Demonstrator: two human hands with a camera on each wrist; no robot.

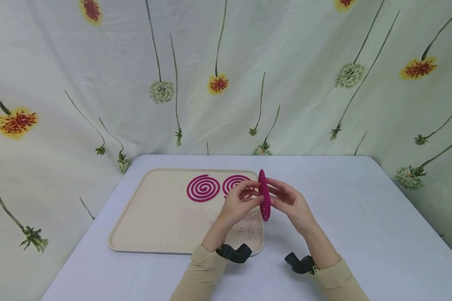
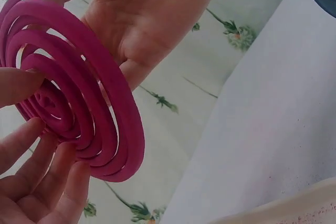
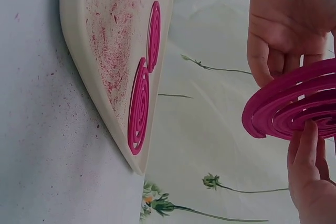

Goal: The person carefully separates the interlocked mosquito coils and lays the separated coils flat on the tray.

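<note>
A magenta mosquito coil (image 1: 265,202) is held up nearly edge-on to the head view, over the tray's right edge. From its left side my left hand (image 1: 236,205) holds it, thumb and fingertips against the inner rings. My right hand (image 1: 293,205) grips it from the other side with bent fingers. In the left wrist view the spiral (image 2: 123,114) shows gaps between its rings, and part of the right hand is hidden behind it. Two more coils lie flat on the tray: one coil (image 1: 203,188) in full view, the other coil (image 1: 231,180) partly covered by my left hand.
The beige tray (image 1: 143,217) takes up the left and middle of the white table (image 1: 342,200). Reddish crumbs (image 3: 113,56) are scattered at the tray's right end. A flowered cloth (image 1: 297,50) hangs behind the table. Each wrist carries a black device.
</note>
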